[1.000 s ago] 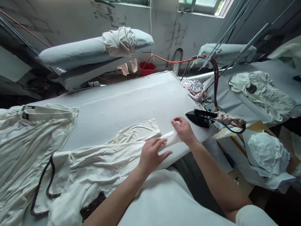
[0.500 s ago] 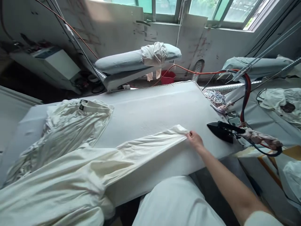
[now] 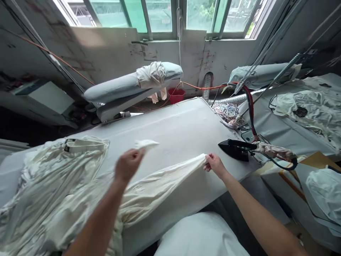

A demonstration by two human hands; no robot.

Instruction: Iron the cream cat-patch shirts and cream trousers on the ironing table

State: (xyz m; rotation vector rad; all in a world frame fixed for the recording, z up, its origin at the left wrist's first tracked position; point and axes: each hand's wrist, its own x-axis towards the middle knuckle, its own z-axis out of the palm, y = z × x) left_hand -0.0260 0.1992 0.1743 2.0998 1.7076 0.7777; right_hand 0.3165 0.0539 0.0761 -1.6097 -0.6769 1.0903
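A cream garment [image 3: 149, 188] lies crumpled across the near side of the white ironing table [image 3: 173, 128]. My right hand [image 3: 215, 165] pinches the garment's right end near the table's front edge, pulling it taut. My left hand [image 3: 128, 164] is raised over the middle of the table, closed on another piece of the cream fabric that sticks up past the fingers. A black iron [image 3: 236, 148] rests on the table's right edge, just right of my right hand.
A second cream garment [image 3: 77, 153] is heaped at the table's left. A padded sleeve board [image 3: 128, 85] with a rag stands behind. A red bucket [image 3: 176, 95], hoses and cables [image 3: 249, 103] lie at back right. Another table with a garment [image 3: 306, 110] is at right.
My left hand has come back into view and lifted a piece of the fabric above the table. My right hand keeps its pinch on the garment's end. The view tilted up.
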